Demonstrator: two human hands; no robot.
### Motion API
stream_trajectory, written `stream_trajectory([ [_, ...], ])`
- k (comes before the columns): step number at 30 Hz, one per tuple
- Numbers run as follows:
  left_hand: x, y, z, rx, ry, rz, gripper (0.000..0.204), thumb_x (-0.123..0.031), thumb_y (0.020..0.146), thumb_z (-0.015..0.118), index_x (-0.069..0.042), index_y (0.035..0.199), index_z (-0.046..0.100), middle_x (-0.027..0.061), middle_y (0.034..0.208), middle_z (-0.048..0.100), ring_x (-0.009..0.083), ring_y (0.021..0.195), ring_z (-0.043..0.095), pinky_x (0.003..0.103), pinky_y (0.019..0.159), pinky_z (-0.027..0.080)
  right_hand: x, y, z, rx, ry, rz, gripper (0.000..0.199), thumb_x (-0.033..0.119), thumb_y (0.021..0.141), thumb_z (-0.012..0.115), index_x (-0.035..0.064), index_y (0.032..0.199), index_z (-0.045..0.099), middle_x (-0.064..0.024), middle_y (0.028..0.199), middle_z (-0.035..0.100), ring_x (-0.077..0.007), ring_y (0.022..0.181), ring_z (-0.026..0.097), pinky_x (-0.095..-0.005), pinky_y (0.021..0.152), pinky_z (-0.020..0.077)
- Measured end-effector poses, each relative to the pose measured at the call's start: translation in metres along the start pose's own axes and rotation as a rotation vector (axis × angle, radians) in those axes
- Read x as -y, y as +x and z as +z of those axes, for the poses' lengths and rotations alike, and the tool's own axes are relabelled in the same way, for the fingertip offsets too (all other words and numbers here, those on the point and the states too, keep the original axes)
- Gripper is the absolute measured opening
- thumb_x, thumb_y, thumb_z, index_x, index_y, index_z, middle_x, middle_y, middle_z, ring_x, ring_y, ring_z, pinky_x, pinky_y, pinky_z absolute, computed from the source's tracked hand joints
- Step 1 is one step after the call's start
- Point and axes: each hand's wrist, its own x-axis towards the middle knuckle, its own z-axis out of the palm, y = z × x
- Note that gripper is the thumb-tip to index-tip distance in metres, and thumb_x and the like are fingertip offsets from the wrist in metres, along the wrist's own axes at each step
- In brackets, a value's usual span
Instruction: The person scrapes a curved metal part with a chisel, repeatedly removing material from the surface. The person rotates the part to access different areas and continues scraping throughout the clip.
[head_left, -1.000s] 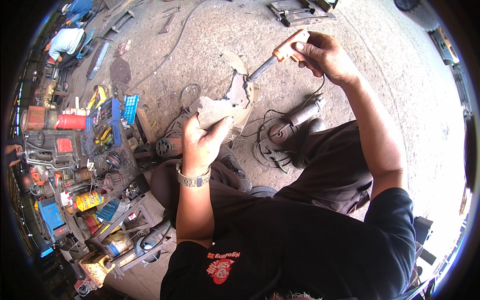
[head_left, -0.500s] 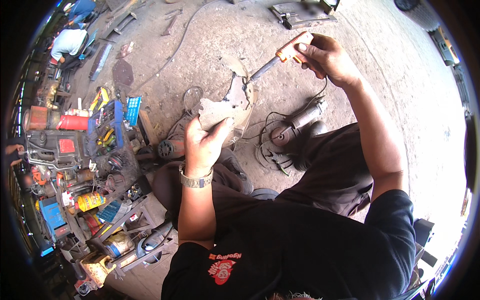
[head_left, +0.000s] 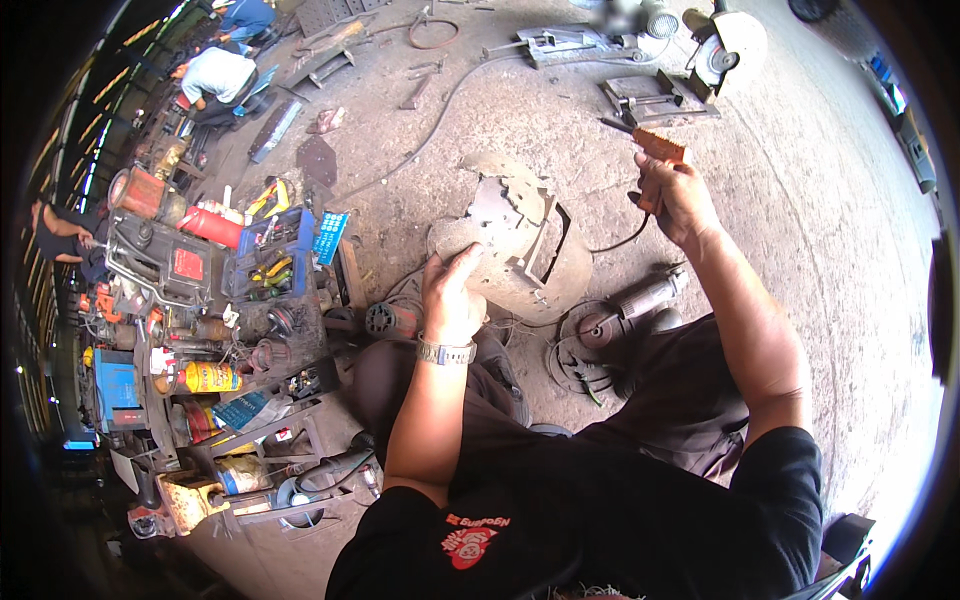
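My left hand (head_left: 452,300) grips the near left edge of a broken, dusty grey-beige curved shell (head_left: 508,245), thumb on top. The shell has jagged edges, a ragged gap on its far side and a long angular opening on its right. Off to the right, my right hand (head_left: 676,203) is wrapped round the orange handle of a pistol-shaped soldering iron (head_left: 660,148). Its dark tip points up and left, apart from the shell. A cord runs from the handle behind the shell.
An angle grinder (head_left: 640,300) lies by my right foot. Tools, a yellow bottle (head_left: 208,377) and a blue toolbox (head_left: 270,255) crowd the left side. A cut-off saw (head_left: 722,62) stands at the far right. Another person in a white shirt (head_left: 218,75) crouches at the far left.
The soldering iron's tip has come away from the shell, and my right hand has lowered and turned. The shell has rotated, showing its opening. The whole view has shifted.
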Motion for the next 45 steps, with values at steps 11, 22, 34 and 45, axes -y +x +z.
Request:
stream_trajectory([
  [11,-0.015,0.006,-0.026,0.023,-0.332,0.070,0.033,-0.015,0.091,0.063,-0.006,0.122,0.065,0.0114,0.129,0.066,0.0314,0.125,0.058,0.054,0.111,0.041,-0.062,-0.012,0.014,-0.169,-0.887,-0.180,0.038,0.026,0.093,0.073,0.0109,0.127,0.065,-0.0085,0.085,0.072,-0.0167,0.069,0.069,-0.0334,0.065,0.0561],
  [22,-0.012,-0.019,-0.014,0.237,-0.347,0.104,0.045,-0.003,0.089,0.065,0.000,0.133,0.056,0.0154,0.130,0.065,0.0323,0.123,0.062,0.052,0.109,0.046,-0.112,-0.011,0.024,-0.091,-0.093,0.117,0.040,0.032,0.098,0.070,0.0066,0.126,0.059,-0.0083,0.112,0.066,-0.0194,0.092,0.067,-0.0357,0.067,0.0580],
  [34,-0.053,-0.024,-0.007,0.141,0.404,0.078,0.019,-0.005,0.093,0.070,0.004,0.110,0.070,0.0055,0.101,0.073,0.0108,0.092,0.066,0.026,0.085,0.051,-0.102,0.010,0.004,-0.178,-0.149,-0.317,0.058,0.015,0.095,0.074,0.0004,0.145,0.048,-0.0090,0.125,0.064,-0.0161,0.109,0.060,-0.0306,0.097,0.0472],
  [45,-0.032,-0.017,0.000,0.060,0.359,0.118,0.020,0.001,0.092,0.069,0.002,0.112,0.069,0.0042,0.101,0.073,0.0102,0.092,0.067,0.026,0.087,0.052,-0.103,0.013,-0.004,-0.236,-0.272,-0.438,0.060,0.013,0.095,0.074,-0.0009,0.146,0.047,-0.0101,0.128,0.063,-0.0163,0.112,0.060,-0.0302,0.100,0.0453],
])
